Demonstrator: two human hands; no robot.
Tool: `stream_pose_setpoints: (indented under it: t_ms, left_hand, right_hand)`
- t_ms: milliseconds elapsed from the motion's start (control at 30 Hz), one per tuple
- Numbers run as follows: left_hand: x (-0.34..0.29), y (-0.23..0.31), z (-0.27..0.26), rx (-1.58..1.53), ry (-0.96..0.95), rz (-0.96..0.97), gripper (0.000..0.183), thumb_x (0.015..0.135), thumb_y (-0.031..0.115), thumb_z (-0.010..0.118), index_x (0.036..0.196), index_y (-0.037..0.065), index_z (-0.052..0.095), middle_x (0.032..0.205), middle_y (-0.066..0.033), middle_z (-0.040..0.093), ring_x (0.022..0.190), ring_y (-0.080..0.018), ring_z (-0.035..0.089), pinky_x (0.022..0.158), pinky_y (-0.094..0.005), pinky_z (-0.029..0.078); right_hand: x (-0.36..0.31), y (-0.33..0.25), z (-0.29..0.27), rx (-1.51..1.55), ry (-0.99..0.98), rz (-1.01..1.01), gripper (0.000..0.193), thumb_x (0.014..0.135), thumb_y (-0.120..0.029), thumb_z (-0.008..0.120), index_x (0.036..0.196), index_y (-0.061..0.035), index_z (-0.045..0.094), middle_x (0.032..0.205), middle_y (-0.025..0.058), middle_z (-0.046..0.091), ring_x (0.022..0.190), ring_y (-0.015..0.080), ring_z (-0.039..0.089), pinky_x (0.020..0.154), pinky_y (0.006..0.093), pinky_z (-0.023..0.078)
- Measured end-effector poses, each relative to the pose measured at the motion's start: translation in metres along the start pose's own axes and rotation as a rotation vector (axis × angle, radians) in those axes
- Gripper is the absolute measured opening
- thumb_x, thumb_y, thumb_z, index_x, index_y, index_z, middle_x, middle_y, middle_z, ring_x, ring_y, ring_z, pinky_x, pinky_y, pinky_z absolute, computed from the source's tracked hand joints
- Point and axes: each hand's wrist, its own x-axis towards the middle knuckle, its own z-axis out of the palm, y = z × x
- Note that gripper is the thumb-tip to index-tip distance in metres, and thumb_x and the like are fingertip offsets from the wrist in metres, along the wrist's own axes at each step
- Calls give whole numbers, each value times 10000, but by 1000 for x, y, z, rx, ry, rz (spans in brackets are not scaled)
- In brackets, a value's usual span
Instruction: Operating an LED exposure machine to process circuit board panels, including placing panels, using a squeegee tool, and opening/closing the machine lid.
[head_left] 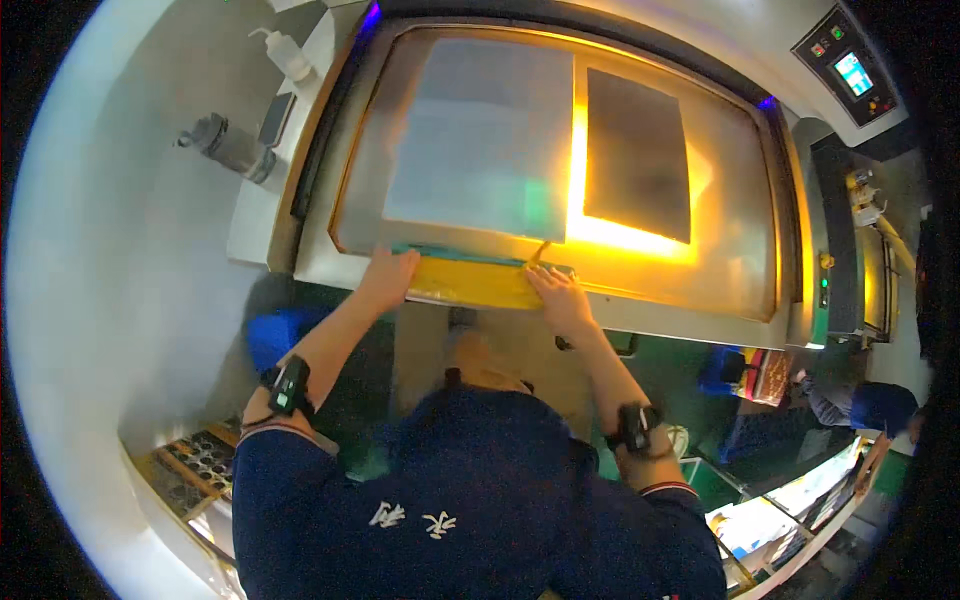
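My left hand (388,279) grips the left end of a glossy yellow film-like strip (468,284) at the front edge of a large lit table (690,323). At the strip's right end my right hand (562,298) holds it with bent fingers, and a small yellow flap sticks up beside them. A teal edge (440,254) runs along the strip's far side. Beyond it, a large pale translucent sheet (480,140) lies flat on the left of the table's surface. To its right lies a dark rectangular sheet (637,155), with bright yellow light around it. The undersides of my fingers are hidden.
Left of the table, a side ledge (252,225) bears a squeeze bottle (288,54), a phone (277,119) and a grey drinking bottle (228,146). A control panel (852,68) is at upper right. Another person (870,407) bends over at far right, near a second lit table.
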Motion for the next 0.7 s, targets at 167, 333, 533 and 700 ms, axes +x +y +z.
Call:
stream_pose_setpoints:
  t_ms: [167, 333, 533, 700]
  left_hand:
    - [37, -48, -11, 229, 143, 105, 750, 847, 186, 638, 1524, 160, 317, 1575, -30, 333, 1325, -468, 410, 1089, -593, 316]
    - [181, -127, -138, 51, 364, 121, 715, 823, 24, 584, 1475, 246, 390, 1383, -104, 542, 1188, -428, 552, 985, -528, 453]
    - [323, -191, -295, -76, 422, 52, 668, 806, 8, 593, 1419, 236, 455, 1185, -172, 650, 1061, -384, 638, 907, -461, 528]
    - [445, -285, -352, 75, 544, 98, 698, 763, 27, 653, 1419, 190, 478, 1237, -179, 633, 1107, -382, 622, 952, -473, 512]
  right_hand:
    - [52, 10, 24, -176, -29, 74, 613, 862, -124, 548, 1458, -157, 410, 1461, 64, 468, 1319, 297, 469, 1082, 551, 365]
    - [228, 104, -23, -169, -59, 24, 570, 847, -78, 550, 1408, -114, 453, 1336, 123, 572, 1185, 302, 575, 994, 547, 445]
    - [435, 205, -68, -238, -63, 134, 680, 838, -37, 516, 1485, -194, 376, 1491, 85, 448, 1355, 298, 446, 1110, 491, 371]
    - [576, 265, -84, -316, 202, 39, 817, 734, 68, 557, 1491, -177, 368, 1492, 74, 447, 1351, 291, 440, 1112, 414, 385]
